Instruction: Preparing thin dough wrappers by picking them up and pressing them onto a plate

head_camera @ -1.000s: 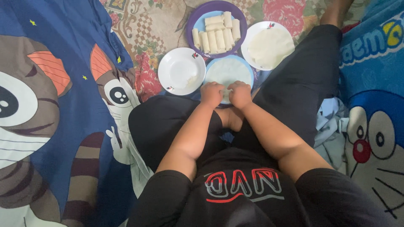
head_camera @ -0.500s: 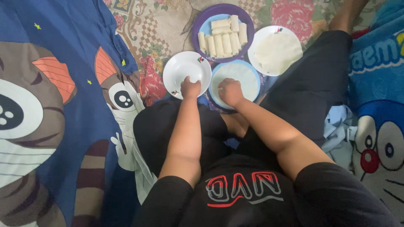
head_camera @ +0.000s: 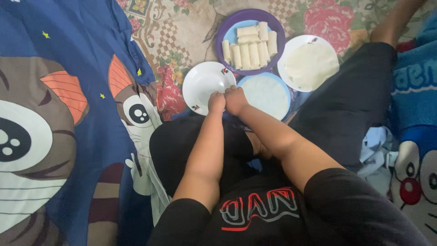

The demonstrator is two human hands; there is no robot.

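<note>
While a blue blanket printed with a big cartoon cat (head_camera: 59, 136) fills the left side of the view, the work sits further right, on a floral mat (head_camera: 182, 32) in front of the seated person's dark-clothed legs. First among the dishes comes a small white plate (head_camera: 202, 82) with nothing visible on it, and both hands meet at its lower right rim. The left hand (head_camera: 216, 102) is curled into a loose fist with its fingers bunched at the plate's edge; the right hand (head_camera: 236, 99) presses up against it, touching, fingers likewise bunched. Whether something small is pinched between them cannot be told, since the fingertips hide each other. The white plate lies up and to the left of the knuckles, and the left hand is the nearer to it. Just right of the hands, touching the right wrist's side, is a blue-rimmed plate (head_camera: 283, 89) carrying a flat pale round sheet (head_camera: 266, 93). Above these sits a purple plate (head_camera: 268, 68) holding a row of pale rolled wraps (head_camera: 249, 45), most with their long axes running away from the person. Further right, a white plate (head_camera: 286, 75) bears a stack of thin round wrappers (head_camera: 312, 64), and beyond the right leg lies a blue cartoon-print cloth (head_camera: 414, 136).
</note>
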